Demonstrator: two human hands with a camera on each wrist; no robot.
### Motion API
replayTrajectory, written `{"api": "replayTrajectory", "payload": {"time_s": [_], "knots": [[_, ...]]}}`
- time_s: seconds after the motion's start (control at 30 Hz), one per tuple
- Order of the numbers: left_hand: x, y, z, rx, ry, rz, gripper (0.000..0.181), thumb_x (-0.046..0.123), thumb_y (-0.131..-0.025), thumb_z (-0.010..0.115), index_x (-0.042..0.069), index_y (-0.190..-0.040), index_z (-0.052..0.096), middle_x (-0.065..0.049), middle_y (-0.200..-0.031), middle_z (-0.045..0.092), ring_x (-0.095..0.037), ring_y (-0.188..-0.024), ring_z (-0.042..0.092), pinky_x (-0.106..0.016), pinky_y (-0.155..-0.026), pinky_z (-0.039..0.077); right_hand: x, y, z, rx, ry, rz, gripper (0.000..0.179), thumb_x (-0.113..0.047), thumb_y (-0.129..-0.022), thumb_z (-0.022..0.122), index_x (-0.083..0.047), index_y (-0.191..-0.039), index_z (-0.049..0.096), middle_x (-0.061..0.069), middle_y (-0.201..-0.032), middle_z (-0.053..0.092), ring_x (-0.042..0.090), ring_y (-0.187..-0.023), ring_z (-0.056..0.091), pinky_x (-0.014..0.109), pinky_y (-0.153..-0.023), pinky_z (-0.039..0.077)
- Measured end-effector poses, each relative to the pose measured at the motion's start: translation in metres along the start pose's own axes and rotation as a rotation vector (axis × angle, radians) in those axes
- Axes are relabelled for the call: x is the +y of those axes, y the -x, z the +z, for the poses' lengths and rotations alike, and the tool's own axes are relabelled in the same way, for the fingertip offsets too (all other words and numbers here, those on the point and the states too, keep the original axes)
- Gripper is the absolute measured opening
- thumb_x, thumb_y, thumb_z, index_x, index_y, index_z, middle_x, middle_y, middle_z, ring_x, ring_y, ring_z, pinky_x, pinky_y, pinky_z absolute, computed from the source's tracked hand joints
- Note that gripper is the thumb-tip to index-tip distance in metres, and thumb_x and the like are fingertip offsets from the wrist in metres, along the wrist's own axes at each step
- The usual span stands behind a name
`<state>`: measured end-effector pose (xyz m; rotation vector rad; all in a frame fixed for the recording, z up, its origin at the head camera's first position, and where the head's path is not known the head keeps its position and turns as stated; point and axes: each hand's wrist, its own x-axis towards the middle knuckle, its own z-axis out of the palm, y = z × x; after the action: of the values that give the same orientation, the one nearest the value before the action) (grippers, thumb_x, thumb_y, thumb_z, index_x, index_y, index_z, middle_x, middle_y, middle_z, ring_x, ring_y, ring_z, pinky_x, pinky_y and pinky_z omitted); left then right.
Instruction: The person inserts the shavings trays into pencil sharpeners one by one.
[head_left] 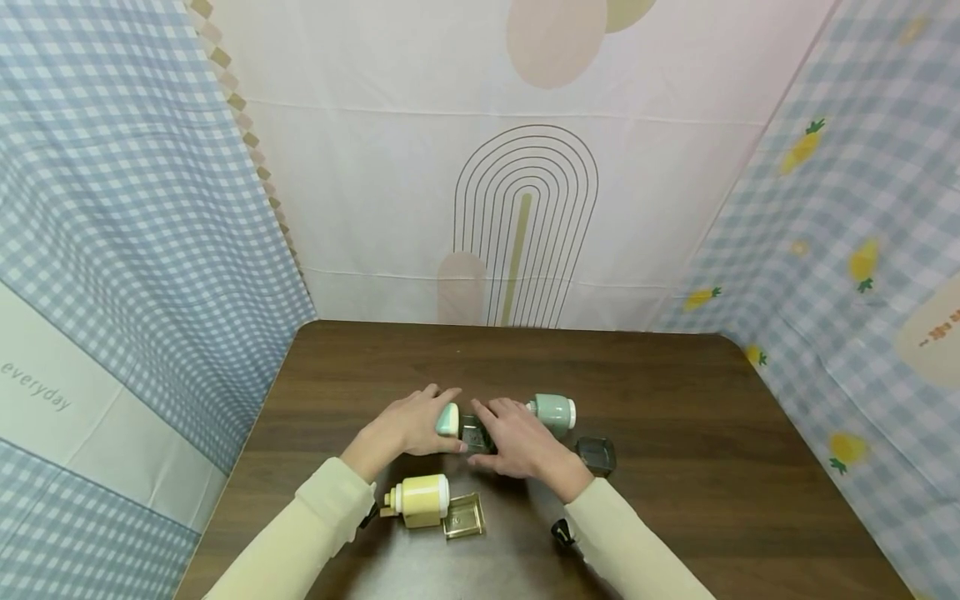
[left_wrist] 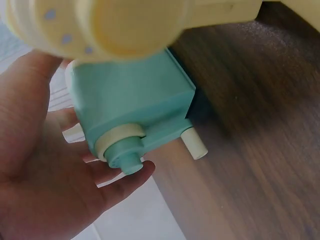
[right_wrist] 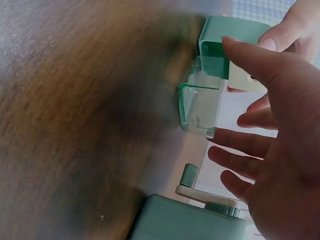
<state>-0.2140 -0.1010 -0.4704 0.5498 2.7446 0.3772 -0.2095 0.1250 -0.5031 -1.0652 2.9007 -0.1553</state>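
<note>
My left hand (head_left: 415, 423) holds a teal crank pencil sharpener (left_wrist: 135, 92) lying on the table, its thumb on one side and its fingers on the other. A clear green shavings drawer (right_wrist: 200, 107) sticks out of that sharpener's open end. My right hand (head_left: 517, 437) is over the drawer, fingers spread and nearly straight. One fingertip is right at the drawer's outer end, and the right thumb reaches to the sharpener's edge. Close beyond the right hand lies a darker green pencil sharpener (head_left: 555, 412) with a crank handle (right_wrist: 189, 175).
Nearer me, a yellow pencil sharpener (head_left: 423, 500) lies by the left wrist, a clear yellowish drawer (head_left: 465, 517) beside it. A dark clear drawer (head_left: 596, 456) sits right of the right hand. Cloth hangings (head_left: 375, 208) bound the brown table (head_left: 675, 517) at the back and sides.
</note>
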Motion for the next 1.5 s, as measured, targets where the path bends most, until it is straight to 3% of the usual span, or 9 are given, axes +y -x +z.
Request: {"api": "replayTrajectory", "payload": {"time_s": [0.23,0.47,0.73,0.93,1.1,1.5], "knots": [[0.001,-0.002,0.003,-0.008,-0.04,-0.024,0.094,0.057,-0.091,0.08,0.02,-0.165,0.036,-0.022,-0.162,0.041,-0.044,-0.145,0.046,-0.06,-0.111,0.046,0.0,-0.002,0.003,0.015,0.022,-0.006,0.082,-0.055,-0.096,0.075,0.001,-0.151,0.052,0.019,-0.145,0.059,0.036,-0.133,0.056,0.052,-0.111,0.048],[-0.001,-0.004,0.007,0.018,-0.072,-0.03,0.089,0.045,-0.088,0.087,0.012,-0.158,0.044,-0.022,-0.151,0.052,-0.041,-0.128,0.059,-0.055,-0.1,0.054,-0.001,-0.006,0.003,-0.024,0.019,0.029,0.077,-0.051,-0.097,0.075,0.003,-0.148,0.055,0.021,-0.144,0.06,0.036,-0.132,0.057,0.05,-0.11,0.049],[-0.002,-0.007,0.005,-0.019,-0.038,-0.043,0.088,0.039,-0.091,0.086,0.01,-0.16,0.04,-0.024,-0.159,0.045,-0.042,-0.137,0.054,-0.056,-0.107,0.049,-0.001,-0.008,0.004,-0.046,0.0,0.032,0.058,-0.04,-0.101,0.074,0.001,-0.139,0.06,0.018,-0.134,0.061,0.033,-0.119,0.061,0.047,-0.099,0.054],[-0.004,-0.007,0.005,-0.011,-0.016,-0.023,0.087,0.033,-0.089,0.089,0.009,-0.158,0.042,-0.025,-0.158,0.046,-0.041,-0.137,0.054,-0.055,-0.109,0.049,-0.001,-0.008,0.006,-0.021,-0.003,0.004,0.053,-0.037,-0.101,0.075,0.0,-0.136,0.062,0.016,-0.129,0.063,0.032,-0.113,0.062,0.047,-0.095,0.055],[-0.007,-0.007,0.008,0.02,0.012,0.008,0.082,0.031,-0.088,0.09,0.009,-0.154,0.046,-0.022,-0.152,0.051,-0.039,-0.126,0.06,-0.052,-0.103,0.052,0.0,-0.009,0.007,-0.01,-0.011,-0.008,0.05,-0.037,-0.1,0.075,-0.001,-0.134,0.063,0.015,-0.127,0.064,0.031,-0.112,0.062,0.048,-0.093,0.056],[-0.004,-0.004,0.011,0.034,0.005,0.037,0.079,0.032,-0.088,0.09,0.009,-0.151,0.048,-0.02,-0.148,0.054,-0.037,-0.119,0.063,-0.051,-0.099,0.054,-0.002,-0.01,0.014,0.012,-0.017,-0.015,0.049,-0.039,-0.102,0.072,-0.005,-0.136,0.063,0.012,-0.129,0.064,0.031,-0.113,0.061,0.05,-0.092,0.055]]}}
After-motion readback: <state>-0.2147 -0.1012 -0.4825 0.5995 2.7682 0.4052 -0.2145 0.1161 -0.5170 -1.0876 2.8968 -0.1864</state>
